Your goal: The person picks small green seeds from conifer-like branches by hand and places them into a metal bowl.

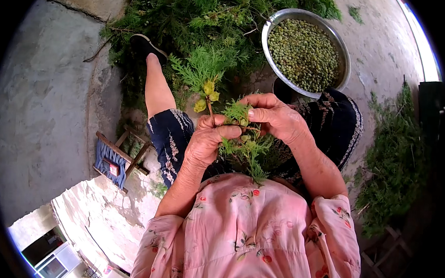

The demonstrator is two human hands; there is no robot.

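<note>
In front of my lap, my left hand (205,138) is closed round the stem of a conifer sprig (200,69) with flat, scaly green leaves. A cluster of plump yellow-green cones (211,92) sits on its upper part, above my left fist. My right hand (281,119) pinches at the sprig's middle, thumb and fingers together, close beside another green cone (244,122). Lower leaves hang beneath both hands toward the pink flowered top. What lies between my right fingertips is partly hidden by leaves.
A round metal basin (346,62) full of small green cones stands at the far right. A big heap of conifer branches (182,20) lies ahead, round my outstretched foot. More cut sprigs (393,159) are piled at right. A small wooden stool (119,157) with blue cloth stands at left.
</note>
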